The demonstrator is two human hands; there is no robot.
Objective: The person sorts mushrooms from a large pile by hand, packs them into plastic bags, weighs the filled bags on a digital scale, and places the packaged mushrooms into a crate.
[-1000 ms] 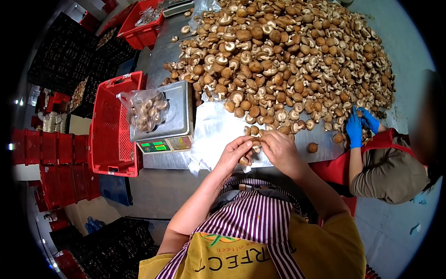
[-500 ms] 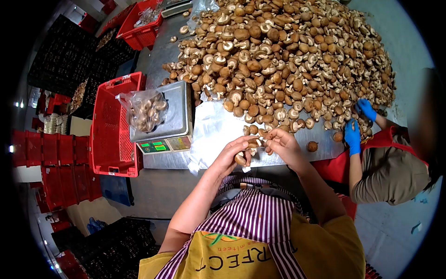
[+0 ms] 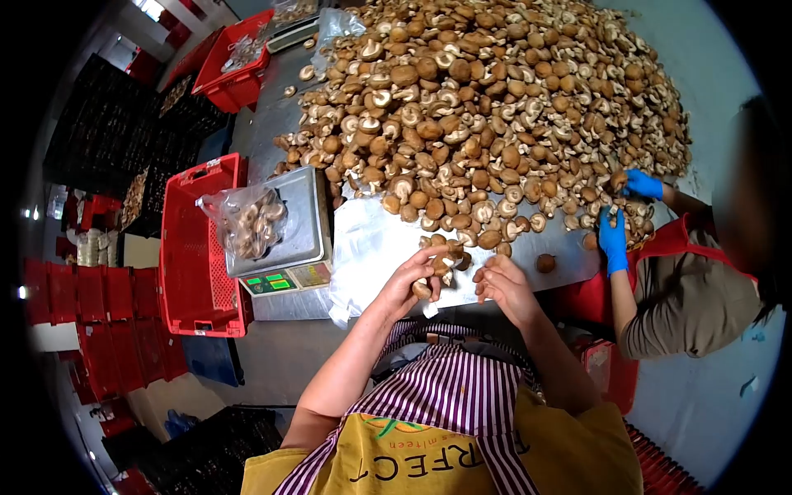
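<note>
Several brown-capped mushrooms (image 3: 442,265) with pale stems are held in my left hand (image 3: 410,279), its fingers curled round them above the table's near edge. My right hand (image 3: 505,289) is a short way to the right, fingers apart and bent, with nothing visible in it. Just beyond both hands begins a large mushroom heap (image 3: 495,124). To the left, a clear plastic bag of mushrooms (image 3: 249,223) lies on the pan of a digital scale (image 3: 307,223) with a lit green display.
A red crate (image 3: 198,247) stands left of the scale, and another red crate (image 3: 235,70) is farther back. At right a co-worker's blue-gloved hands (image 3: 612,239) touch the heap. One loose mushroom (image 3: 545,263) lies on the metal table (image 3: 569,268). Stacked red crates (image 3: 107,293) stand far left.
My right hand has come away from the mushrooms in my left hand and its fingers have opened. The co-worker's upper glove has shifted left at the heap. The view has tilted slightly.
</note>
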